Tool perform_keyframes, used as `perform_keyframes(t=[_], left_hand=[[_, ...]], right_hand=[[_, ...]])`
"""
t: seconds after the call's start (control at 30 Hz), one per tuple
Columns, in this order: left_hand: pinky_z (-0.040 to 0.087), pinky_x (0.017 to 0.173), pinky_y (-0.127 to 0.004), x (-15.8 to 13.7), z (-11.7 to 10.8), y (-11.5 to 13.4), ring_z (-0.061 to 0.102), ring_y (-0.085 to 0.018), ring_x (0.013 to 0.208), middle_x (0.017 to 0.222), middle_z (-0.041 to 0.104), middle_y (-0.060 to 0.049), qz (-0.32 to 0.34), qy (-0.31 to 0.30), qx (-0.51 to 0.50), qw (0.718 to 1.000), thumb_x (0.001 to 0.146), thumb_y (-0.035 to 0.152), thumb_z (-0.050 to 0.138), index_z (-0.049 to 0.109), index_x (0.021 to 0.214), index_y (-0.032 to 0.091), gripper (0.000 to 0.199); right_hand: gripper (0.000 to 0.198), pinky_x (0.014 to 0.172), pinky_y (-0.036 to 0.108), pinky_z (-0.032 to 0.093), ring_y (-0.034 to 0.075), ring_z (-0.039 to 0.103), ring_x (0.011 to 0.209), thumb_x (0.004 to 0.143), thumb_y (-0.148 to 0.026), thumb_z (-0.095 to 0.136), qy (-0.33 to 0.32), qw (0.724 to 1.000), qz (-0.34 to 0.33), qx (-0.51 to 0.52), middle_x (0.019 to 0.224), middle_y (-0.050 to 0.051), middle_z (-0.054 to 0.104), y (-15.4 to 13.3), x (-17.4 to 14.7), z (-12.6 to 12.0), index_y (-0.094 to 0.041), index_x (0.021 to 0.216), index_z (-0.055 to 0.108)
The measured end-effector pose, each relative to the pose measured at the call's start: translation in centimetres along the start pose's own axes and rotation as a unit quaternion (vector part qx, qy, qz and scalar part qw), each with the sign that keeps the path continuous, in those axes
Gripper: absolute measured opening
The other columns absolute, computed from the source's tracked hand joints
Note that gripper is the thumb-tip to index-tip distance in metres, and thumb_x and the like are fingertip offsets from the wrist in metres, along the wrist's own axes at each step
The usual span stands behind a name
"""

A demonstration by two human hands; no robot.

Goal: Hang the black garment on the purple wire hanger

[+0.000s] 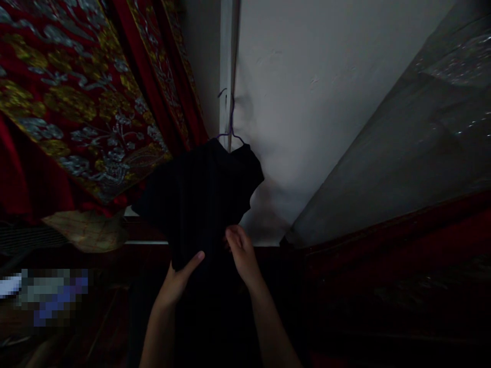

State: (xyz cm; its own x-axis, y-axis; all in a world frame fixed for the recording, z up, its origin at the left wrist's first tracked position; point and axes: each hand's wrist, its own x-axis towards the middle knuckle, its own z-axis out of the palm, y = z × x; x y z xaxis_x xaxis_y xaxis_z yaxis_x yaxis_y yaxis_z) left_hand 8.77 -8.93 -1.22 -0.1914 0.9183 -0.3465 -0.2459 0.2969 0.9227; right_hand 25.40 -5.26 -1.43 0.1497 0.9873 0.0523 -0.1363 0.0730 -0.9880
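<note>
A dark short-sleeved shirt (207, 189) is on a thin purple hanger (231, 130) in front of me, its hook upward by a narrow pale strip on the wall. At the shirt's lower left, my left hand (178, 281) grips the cloth, thumb laid across the front and fingers hidden behind. My right hand (241, 250) is closed with curled fingers at the garment's lower right edge. The lower hem blends into dark surroundings, so its end is hard to make out.
Red cloth with gold and silver embroidery (72, 97) hangs at left. A pale checked cloth (88, 230) shows beneath it. Behind the shirt rises a white wall (326, 76). Clear plastic sheeting (433, 117) covers the right side, above red fabric (433, 230). A blurred-out patch lies lower left.
</note>
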Motion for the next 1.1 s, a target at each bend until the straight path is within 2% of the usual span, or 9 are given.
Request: perform_keyframes(t=[0.13,0.3,0.53,0.67,0.8,0.93,1.03,1.1], left_hand=[[0.056,0.106,-0.046,-1.1,0.3,0.0,0.068,-0.034,0.122,0.123,0.074,-0.014,-0.047,-0.010,-0.033,0.998,0.075,0.030,0.086,0.066,0.124,0.015,0.056],[0.059,0.101,-0.046,-1.6,0.2,0.1,0.071,-0.034,0.115,0.118,0.076,-0.014,-0.066,-0.019,-0.024,0.997,0.072,0.029,0.087,0.069,0.117,0.014,0.051],[0.056,0.104,-0.048,-2.8,1.3,0.5,0.070,-0.036,0.117,0.117,0.076,-0.015,-0.059,-0.047,0.007,0.997,0.067,0.034,0.090,0.072,0.112,0.014,0.053],[0.055,0.105,-0.048,-3.4,1.8,0.8,0.069,-0.036,0.119,0.118,0.076,-0.014,-0.051,-0.057,0.008,0.997,0.064,0.036,0.092,0.073,0.111,0.016,0.055],[0.054,0.106,-0.049,-3.6,1.6,1.1,0.070,-0.037,0.117,0.117,0.077,-0.014,-0.056,-0.038,0.021,0.997,0.064,0.036,0.091,0.073,0.112,0.015,0.055],[0.055,0.105,-0.051,-3.6,1.3,0.8,0.071,-0.037,0.115,0.114,0.077,-0.014,-0.069,-0.023,0.008,0.997,0.063,0.034,0.092,0.073,0.113,0.015,0.056],[0.056,0.105,-0.050,-2.9,0.7,0.4,0.071,-0.037,0.113,0.114,0.077,-0.014,-0.071,-0.030,-0.016,0.997,0.063,0.033,0.092,0.072,0.113,0.015,0.056],[0.056,0.104,-0.048,-1.8,0.1,0.1,0.071,-0.034,0.115,0.117,0.076,-0.013,-0.060,-0.016,-0.025,0.998,0.066,0.035,0.091,0.069,0.118,0.017,0.060]], right_hand=[[0.040,0.053,0.025,0.036,0.013,0.049,0.057,0.078,-0.059,0.069,0.003,0.999,0.038,0.021,0.062,-0.004,0.053,-1.2,0.0,0.2,-0.020,0.082,0.059],[0.028,0.052,0.024,0.034,0.012,0.047,0.056,0.079,-0.047,0.069,-0.024,0.997,0.052,0.046,0.064,-0.003,0.053,-1.4,-1.1,0.1,-0.020,0.081,0.060],[0.026,0.064,0.027,0.044,0.017,0.057,0.069,0.083,-0.046,0.065,0.003,0.998,0.051,0.045,0.072,0.000,0.061,-1.7,-1.4,0.1,-0.021,0.077,0.058],[0.024,0.068,0.029,0.046,0.018,0.059,0.071,0.080,-0.043,0.067,-0.024,0.996,0.061,0.063,0.076,0.000,0.064,-1.9,-1.4,0.2,-0.022,0.074,0.056],[0.024,0.075,0.031,0.049,0.020,0.063,0.081,0.084,-0.045,0.063,-0.049,0.996,0.063,0.034,0.085,0.003,0.069,-2.2,-1.7,0.1,-0.022,0.079,0.060],[0.021,0.077,0.030,0.050,0.022,0.065,0.087,0.085,-0.043,0.061,-0.064,0.996,0.055,0.030,0.085,0.003,0.070,-2.5,-2.1,0.5,-0.023,0.079,0.062],[0.020,0.073,0.029,0.049,0.019,0.062,0.077,0.085,-0.041,0.058,-0.063,0.996,0.058,0.017,0.076,0.001,0.066,-2.1,-2.1,0.5,-0.022,0.077,0.060],[0.021,0.060,0.026,0.043,0.015,0.053,0.061,0.084,-0.038,0.056,-0.062,0.996,0.066,0.004,0.061,-0.003,0.056,-1.7,-1.9,0.1,-0.022,0.071,0.056]])
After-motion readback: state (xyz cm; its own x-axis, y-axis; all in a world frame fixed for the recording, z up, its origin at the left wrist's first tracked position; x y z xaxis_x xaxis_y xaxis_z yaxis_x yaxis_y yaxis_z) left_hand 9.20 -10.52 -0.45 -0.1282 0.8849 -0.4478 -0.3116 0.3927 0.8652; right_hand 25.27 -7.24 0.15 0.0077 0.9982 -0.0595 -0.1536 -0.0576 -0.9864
